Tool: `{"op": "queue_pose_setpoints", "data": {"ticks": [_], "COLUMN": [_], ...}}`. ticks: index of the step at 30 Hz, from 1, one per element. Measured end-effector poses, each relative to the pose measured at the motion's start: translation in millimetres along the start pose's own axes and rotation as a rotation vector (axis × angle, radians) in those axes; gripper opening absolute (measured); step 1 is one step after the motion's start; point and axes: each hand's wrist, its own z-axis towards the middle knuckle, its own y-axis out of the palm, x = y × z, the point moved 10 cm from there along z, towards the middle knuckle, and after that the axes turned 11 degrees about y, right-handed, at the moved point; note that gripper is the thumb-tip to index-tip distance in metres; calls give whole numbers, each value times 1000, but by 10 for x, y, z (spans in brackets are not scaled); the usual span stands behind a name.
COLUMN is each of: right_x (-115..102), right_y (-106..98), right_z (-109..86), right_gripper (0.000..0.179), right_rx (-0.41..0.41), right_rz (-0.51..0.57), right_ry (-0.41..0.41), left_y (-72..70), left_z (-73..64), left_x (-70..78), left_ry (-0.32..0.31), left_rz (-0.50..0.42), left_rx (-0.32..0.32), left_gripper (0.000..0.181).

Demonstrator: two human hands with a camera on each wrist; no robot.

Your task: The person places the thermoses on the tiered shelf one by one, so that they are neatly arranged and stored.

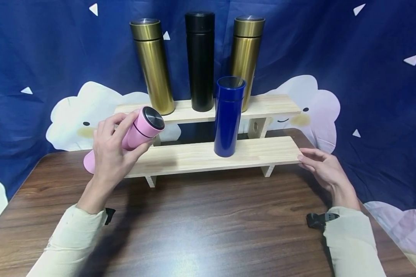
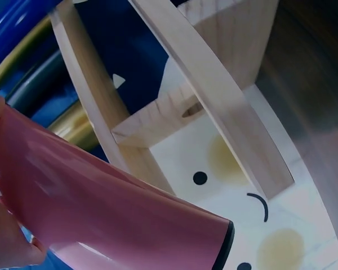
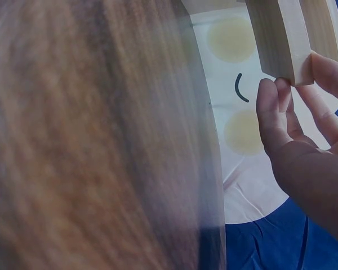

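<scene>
My left hand (image 1: 112, 148) grips a pink thermos (image 1: 138, 132) with a dark, shiny lid. The thermos is tilted, lid up and to the right, over the left end of the lower tier of a wooden shelf (image 1: 194, 159). In the left wrist view, the pink thermos (image 2: 118, 197) fills the lower left, with its dark-edged end toward the bottom. My right hand (image 1: 327, 173) pinches the right end of the lower board between thumb and fingers. Upright on that board stands a blue thermos (image 1: 227, 119).
On the upper tier stand a gold thermos (image 1: 152, 69), a black thermos (image 1: 200, 65) and a second gold thermos (image 1: 247, 50), partly behind the blue one. The shelf stands on a dark brown wooden table (image 1: 208, 219). Behind hangs a blue cloth (image 1: 298, 42) with clouds and white triangles.
</scene>
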Motion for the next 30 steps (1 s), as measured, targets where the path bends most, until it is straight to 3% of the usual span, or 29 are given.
{"op": "queue_pose_setpoints", "data": {"ticks": [6, 18, 30], "right_x": [-11, -7, -6], "right_y": [4, 5, 10], "right_z": [2, -2, 10], "right_gripper": [23, 23, 23], "right_rx": [-5, -3, -8], "right_rz": [2, -2, 7], "right_ry": [-6, 2, 4], "left_y": [67, 265, 351], "left_z": [46, 49, 78], "left_x": [46, 95, 76], "left_ry": [-4, -11, -117], "left_rz": [-35, -43, -101], "left_rx": [8, -61, -31], "left_gripper": [70, 70, 77]}}
